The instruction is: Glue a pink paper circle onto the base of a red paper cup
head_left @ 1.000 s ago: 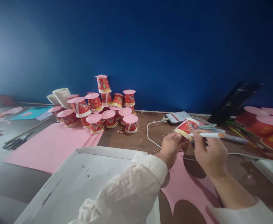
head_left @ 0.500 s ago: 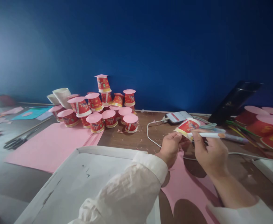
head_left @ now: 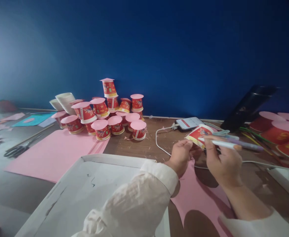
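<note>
My left hand (head_left: 181,154) pinches the rim of a red paper cup (head_left: 199,133) printed with coloured figures, which lies tilted on its side. In my right hand (head_left: 222,161) is a white marker (head_left: 224,144), gripped between thumb and fingers, its tip pointing left at the cup's pale rim band. Whether the tip touches the cup I cannot tell. Below both hands lies a pink paper sheet (head_left: 196,194) with rounded cut-outs. A purple pen (head_left: 249,144) lies just behind the marker.
Several upturned red cups topped with pink paper (head_left: 138,131) are stacked at the back left. Before them are pink sheets (head_left: 53,151), scissors (head_left: 17,149) and a white box lid (head_left: 90,184). A cabled phone (head_left: 188,123) and a leaning black bottle (head_left: 249,107) stand near the blue wall.
The marker has tilted and shifted slightly in my right hand, its rear end now lower. My left hand and the cup stay nearly in place.
</note>
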{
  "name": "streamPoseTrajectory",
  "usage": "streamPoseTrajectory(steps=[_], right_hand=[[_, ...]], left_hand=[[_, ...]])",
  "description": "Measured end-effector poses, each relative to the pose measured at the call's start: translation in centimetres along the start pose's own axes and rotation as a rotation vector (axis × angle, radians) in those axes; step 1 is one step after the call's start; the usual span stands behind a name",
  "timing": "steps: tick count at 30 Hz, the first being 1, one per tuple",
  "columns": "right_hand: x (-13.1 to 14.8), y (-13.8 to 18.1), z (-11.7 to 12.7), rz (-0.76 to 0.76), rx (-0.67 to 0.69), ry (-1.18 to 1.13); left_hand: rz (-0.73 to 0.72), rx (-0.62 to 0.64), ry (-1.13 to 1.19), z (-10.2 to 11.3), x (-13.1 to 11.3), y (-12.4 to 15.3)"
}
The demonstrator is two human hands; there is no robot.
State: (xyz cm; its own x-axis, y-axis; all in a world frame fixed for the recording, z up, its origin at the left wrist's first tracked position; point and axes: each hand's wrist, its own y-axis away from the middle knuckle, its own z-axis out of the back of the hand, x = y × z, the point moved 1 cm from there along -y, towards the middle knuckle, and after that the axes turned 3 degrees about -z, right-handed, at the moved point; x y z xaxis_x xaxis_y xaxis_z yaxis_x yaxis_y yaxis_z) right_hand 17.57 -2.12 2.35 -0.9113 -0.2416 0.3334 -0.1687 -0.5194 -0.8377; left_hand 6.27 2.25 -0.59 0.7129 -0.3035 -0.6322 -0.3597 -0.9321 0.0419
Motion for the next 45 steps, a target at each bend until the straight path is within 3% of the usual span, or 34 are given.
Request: streamPoseTrajectory(steps=[6, 17, 28, 36, 45], right_hand=[[-0.13, 0.13, 0.36, -0.128, -0.061, -0.042], [-0.46, 0.24, -0.45, 0.030, 0.036, 0.010], [-0.86, 0.24, -0.35, 0.046, -0.030, 0.084], [-0.59, 0.30, -0.35, 0.018, 0.050, -0.029], [-0.40, 0.29, -0.30, 0.024, 0.021, -0.028]], left_hand=[[-0.001, -0.030, 0.052, -0.32, -0.40, 0.13], [-0.002, 0.003, -0.008, -0.02, -0.17, -0.08], [-0.019, 0.016, 0.001, -0.02, 0.09, -0.13], [0.015, -0.056, 0.027, -0.31, -0.58, 0.22], [0.002, -0.037, -0.003, -0.37, -0.53, 0.22]])
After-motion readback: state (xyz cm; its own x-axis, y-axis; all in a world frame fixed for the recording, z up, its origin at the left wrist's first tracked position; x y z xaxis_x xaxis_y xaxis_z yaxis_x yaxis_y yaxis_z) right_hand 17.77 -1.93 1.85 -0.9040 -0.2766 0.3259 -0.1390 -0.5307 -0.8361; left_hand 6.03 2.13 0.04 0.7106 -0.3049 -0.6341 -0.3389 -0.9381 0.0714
